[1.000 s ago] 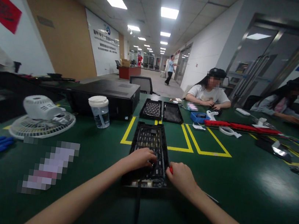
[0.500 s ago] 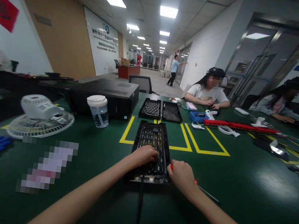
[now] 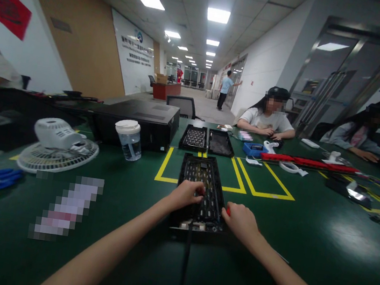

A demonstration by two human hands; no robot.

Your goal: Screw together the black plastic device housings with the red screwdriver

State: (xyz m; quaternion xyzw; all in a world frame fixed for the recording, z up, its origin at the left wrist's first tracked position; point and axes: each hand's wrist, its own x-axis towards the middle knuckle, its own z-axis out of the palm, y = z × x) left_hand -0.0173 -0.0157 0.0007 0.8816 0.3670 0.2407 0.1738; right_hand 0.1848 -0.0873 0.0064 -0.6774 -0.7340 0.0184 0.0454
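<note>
A long black opened device (image 3: 203, 182) with rows of small parts lies lengthwise on the green table (image 3: 303, 243) in front of me, a black cable running from its near end. My left hand (image 3: 185, 194) rests on its left half with fingers curled down onto the inside. My right hand (image 3: 240, 221) is closed at the device's right near edge around a red-handled tool (image 3: 227, 210), probably a screwdriver, whose tip is hidden.
Yellow tape boxes mark the table. Two black trays (image 3: 207, 140) lie beyond the device. A white fan (image 3: 57, 147), a lidded cup (image 3: 128, 139) and a black case (image 3: 140, 119) stand at left. Two seated people work at the far right; another person walks in the corridor.
The view has shifted slightly, so the device sits a little further right. Both hands stay on the device's near end; the right hand's thin tool shaft is hidden now.
</note>
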